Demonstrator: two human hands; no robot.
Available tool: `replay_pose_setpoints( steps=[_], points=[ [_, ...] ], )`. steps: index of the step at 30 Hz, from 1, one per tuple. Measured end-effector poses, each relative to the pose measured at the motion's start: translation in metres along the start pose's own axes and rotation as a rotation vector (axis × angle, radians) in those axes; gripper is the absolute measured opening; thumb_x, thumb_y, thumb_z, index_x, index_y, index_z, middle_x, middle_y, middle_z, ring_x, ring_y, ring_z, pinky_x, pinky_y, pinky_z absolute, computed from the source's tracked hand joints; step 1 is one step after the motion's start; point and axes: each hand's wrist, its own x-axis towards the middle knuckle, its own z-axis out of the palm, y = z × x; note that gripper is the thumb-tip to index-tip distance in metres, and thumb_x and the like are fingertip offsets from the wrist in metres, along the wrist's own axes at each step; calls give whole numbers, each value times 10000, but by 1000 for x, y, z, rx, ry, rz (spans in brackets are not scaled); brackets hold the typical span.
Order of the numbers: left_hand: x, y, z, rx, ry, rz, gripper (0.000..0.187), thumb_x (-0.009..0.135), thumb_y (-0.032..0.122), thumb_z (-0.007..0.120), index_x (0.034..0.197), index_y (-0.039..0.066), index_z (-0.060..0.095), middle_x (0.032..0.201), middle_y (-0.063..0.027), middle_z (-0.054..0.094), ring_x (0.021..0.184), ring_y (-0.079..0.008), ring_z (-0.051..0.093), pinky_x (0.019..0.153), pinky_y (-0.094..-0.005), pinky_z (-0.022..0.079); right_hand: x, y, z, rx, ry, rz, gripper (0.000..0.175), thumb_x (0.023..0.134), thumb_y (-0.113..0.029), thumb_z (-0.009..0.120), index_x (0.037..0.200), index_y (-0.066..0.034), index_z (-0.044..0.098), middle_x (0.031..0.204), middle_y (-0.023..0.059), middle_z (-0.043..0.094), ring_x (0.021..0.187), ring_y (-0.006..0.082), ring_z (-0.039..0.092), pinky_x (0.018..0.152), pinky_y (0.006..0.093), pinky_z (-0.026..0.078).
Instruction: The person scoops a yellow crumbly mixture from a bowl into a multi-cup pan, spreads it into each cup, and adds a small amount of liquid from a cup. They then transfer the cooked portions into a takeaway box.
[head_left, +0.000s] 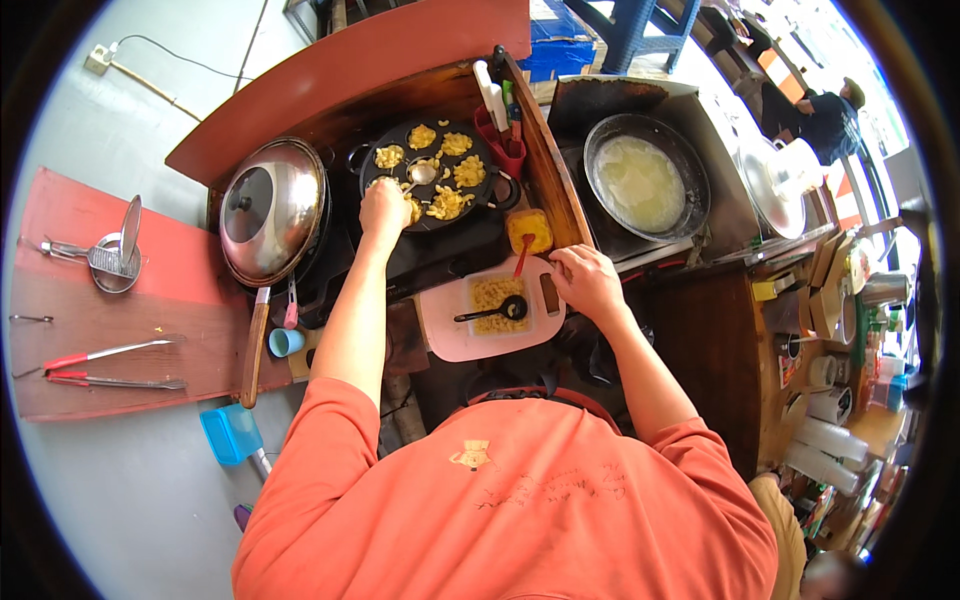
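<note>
My left hand (385, 213) grips a metal spoon (422, 174), its bowl over the middle of a black round-welled pan (386, 139). Yellow macaroni mixture (470, 172) fills several wells, and loose macaroni pieces lie between them. My hand hides the pan's lower left. My right hand (589, 281) rests by the end of the wooden side panel (559, 169), beside the cut-out handle of a pink cutting board (450, 337); nothing shows in its fingers. On the board stands a clear container of macaroni (491, 292) with a black ladle (512, 307) across it. Next to the board is a yellow-filled tub (529, 225) with a red utensil (523, 255).
A lidded wok (274, 202) stands left, its wooden handle (256, 352) jutting out. Tongs (112, 381) and strainers (116, 262) lie on the left board. At right, a frying pan (646, 178) holds pale liquid. A red holder (501, 146) carries utensils. A person (821, 120) sits farther off.
</note>
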Motion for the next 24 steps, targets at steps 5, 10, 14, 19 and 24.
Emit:
replay_pose_setpoints(
  steps=[5, 10, 14, 19, 24],
  points=[
    [24, -8, -13, 47, -21, 29, 133, 879, 108, 699, 953, 77, 804, 964, -216, 783, 990, -397, 764, 917, -479, 608, 0, 0, 0, 8, 9, -5, 115, 854, -62, 694, 957, -31, 735, 888, 136, 733, 866, 343, 716, 802, 443, 582],
    [77, -11, -8, 113, 205, 179, 98, 864, 40, 688, 954, 19, 720, 958, -244, 769, 926, -443, 763, 838, -515, 626, 1, 1, 0, 9, 27, -11, 110, 851, -63, 697, 951, -28, 728, 885, 129, 737, 856, 334, 719, 793, 431, 589],
    [115, -12, 6, 137, 272, 422, 101, 918, 33, 617, 1017, 26, 637, 983, -202, 726, 957, -420, 734, 821, -525, 611, 2, 1, 1, 13, 44, 1, 163, 812, -12, 724, 974, -33, 730, 907, 127, 743, 858, 329, 724, 791, 422, 590],
    [127, -10, 21, 212, 220, 584, 126, 938, 2, 569, 1039, 50, 627, 1016, -165, 678, 1050, -385, 677, 861, -510, 575, 3, 1, 1, 16, 76, 26, 158, 815, -10, 722, 970, -38, 731, 907, 121, 749, 850, 325, 728, 788, 415, 595],
    [120, -10, 25, 393, 108, 639, 145, 1017, 85, 502, 1069, 27, 624, 1080, -172, 672, 1069, -372, 680, 876, -493, 595, 4, 0, 1, -3, 69, 36, 155, 820, -25, 722, 973, -43, 725, 900, 117, 745, 849, 319, 726, 788, 420, 596]
  ],
)
